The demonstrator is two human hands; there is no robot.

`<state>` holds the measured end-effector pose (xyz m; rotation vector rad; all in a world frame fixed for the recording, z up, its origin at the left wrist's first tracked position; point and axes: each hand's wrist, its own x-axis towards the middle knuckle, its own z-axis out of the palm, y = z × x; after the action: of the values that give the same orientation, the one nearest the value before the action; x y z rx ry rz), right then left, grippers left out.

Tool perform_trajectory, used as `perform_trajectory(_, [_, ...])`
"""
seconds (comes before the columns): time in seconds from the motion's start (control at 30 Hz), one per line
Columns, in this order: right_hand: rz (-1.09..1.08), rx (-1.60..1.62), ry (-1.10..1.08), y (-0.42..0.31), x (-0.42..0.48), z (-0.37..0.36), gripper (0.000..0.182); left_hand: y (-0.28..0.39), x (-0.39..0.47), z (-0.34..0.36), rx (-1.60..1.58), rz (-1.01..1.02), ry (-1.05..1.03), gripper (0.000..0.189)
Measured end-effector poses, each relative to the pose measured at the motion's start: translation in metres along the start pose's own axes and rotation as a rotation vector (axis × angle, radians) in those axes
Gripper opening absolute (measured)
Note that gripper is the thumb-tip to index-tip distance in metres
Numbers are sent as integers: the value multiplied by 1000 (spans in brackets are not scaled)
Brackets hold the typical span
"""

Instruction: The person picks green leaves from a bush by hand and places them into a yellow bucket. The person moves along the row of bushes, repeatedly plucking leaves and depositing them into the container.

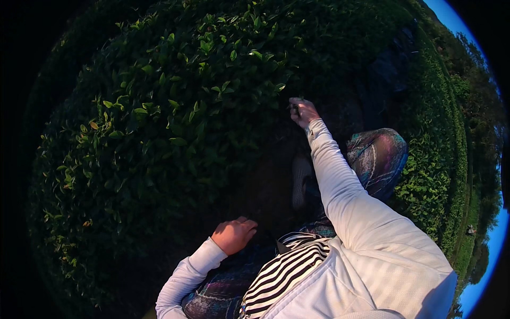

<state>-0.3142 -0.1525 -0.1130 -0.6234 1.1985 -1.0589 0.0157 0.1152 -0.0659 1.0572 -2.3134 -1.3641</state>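
My right hand [303, 111] is stretched forward at the edge of a leafy bush, apparently a tea bush [175, 119]. Its fingers are curled around small dark-green leaf bits, partly hidden by the fingers. Close to my lap, my left hand [234, 235] hangs with the fingers bent and the back of the hand up; its palm is hidden. Bright young leaves [223, 87] stand out on top of the shaded bush.
Patterned trousers cover my bent knee [378, 159]; a grey ribbed sock or shoe [301, 183] shows in the dark gap beside the bush. More hedge-like rows [434, 175] run along the right, with trees [478, 131] beyond. A small distant figure, perhaps a person [471, 229], is unclear.
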Motion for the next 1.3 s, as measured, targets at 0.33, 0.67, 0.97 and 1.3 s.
perform_trajectory(0.33, [-158,-295,182,-105,8,58,17,4,3,0,10,7,-22,21])
perform_trajectory(0.67, [-7,-1234,66,-99,69,71,20,0,-6,-3,25,-6,-23,22])
perform_trajectory(0.97, [-475,-1749,-9,-47,127,39,28,-13,-1,6,36,51,-54,22])
perform_trajectory(1.3, [-747,-1437,247,-24,78,32,18,26,10,-16,113,-26,-112,22])
